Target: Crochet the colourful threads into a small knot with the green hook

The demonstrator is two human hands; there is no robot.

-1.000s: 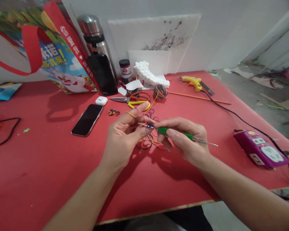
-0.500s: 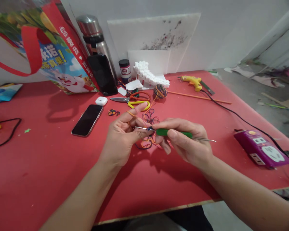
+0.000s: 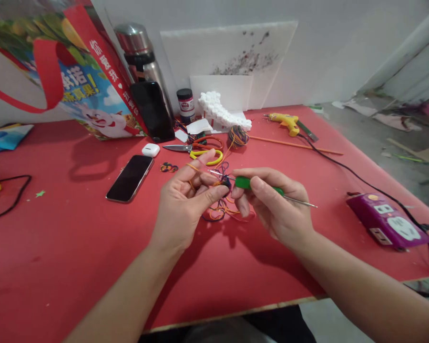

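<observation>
One pair of scissors (image 3: pixel 178 148). Two phones: flat phone (image 3: pixel 130 178) nearer and left of scissors, upright phone (image 3: pixel 152 114) behind and left. One white case (image 3: pixel 150 150) left of scissors. One bag (image 3: pixel 109 121), one flask (image 3: pixel 134 38), both behind and left; one jar (image 3: pixel 186 105) behind. Right of scissors: one yarn ball (image 3: pixel 238 136), one yellow glue gun (image 3: pixel 286 122), one orange stick (image 3: pixel 296 145). Nearer and right: one green-handled hook (image 3: pixel 243 182), one purple box (image 3: pixel 388 221). Nearer and left: one green star (image 3: pixel 40 194). Loose strands (image 3: pixel 219 212) nearer than scissors (too tangled to count).
</observation>
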